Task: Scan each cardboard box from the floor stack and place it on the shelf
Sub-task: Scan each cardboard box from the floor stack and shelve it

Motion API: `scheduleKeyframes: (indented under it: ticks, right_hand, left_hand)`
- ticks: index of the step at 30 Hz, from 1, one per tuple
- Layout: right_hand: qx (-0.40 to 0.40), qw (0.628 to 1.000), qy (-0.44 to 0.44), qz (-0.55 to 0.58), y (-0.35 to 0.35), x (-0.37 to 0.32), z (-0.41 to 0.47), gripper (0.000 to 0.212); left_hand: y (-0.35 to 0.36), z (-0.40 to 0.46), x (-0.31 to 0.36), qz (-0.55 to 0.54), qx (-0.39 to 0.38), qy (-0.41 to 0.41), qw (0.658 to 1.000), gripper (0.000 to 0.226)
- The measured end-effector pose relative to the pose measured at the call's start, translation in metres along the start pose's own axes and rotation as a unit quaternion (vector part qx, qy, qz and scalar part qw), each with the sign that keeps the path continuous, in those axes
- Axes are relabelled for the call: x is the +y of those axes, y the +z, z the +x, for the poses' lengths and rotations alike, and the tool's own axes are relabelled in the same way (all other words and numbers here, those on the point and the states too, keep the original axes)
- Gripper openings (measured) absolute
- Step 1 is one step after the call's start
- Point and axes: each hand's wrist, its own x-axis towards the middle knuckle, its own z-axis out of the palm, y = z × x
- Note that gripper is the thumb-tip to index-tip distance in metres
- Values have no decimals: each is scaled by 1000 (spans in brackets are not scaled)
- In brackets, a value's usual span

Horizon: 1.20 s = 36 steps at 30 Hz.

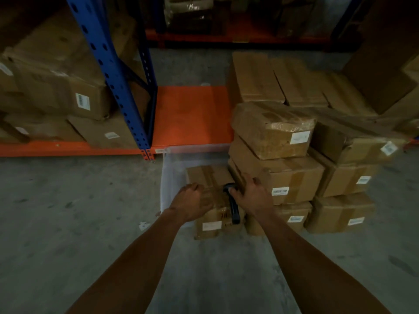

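Observation:
A cardboard box (212, 177) with a white label on its near face sits on the floor in front of the shelf. My left hand (192, 201) rests on its top left edge with fingers curled over it. My right hand (251, 196) holds a black handheld scanner (233, 205) against the box's right side, with the handle pointing toward me. To the right stands the floor stack of taped cardboard boxes (283, 177), each with a white label. The orange shelf deck (192, 114) lies bare behind the box.
A blue rack upright (113, 75) divides the shelf; boxes (68, 94) fill the bay to its left. A translucent plastic sheet or bin (170, 175) lies under the box. More boxes (294, 82) stand on the shelf at right. Grey concrete floor spreads left and near me.

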Motion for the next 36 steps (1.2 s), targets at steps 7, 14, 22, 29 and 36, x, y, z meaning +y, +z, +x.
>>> scheduleKeyframes:
  ticks: [7, 14, 22, 29, 36]
  right_hand:
    - [32, 999, 10, -30, 95, 36, 62, 77]
    - [88, 994, 49, -44, 152, 58, 90, 73]
    - [151, 986, 24, 65, 158, 60, 81, 57]
    - [218, 927, -87, 292, 170, 88, 40, 52]
    - [194, 835, -90, 507, 202, 99, -5, 35]
  left_hand:
    - [112, 52, -33, -1, 40, 42, 998, 59]
    - [179, 69, -72, -29, 94, 95, 991, 51]
    - [189, 64, -85, -10, 161, 187, 969, 48]
    - [190, 65, -91, 4, 141, 187, 972, 55]
    - [189, 68, -88, 18, 163, 206, 965, 49]
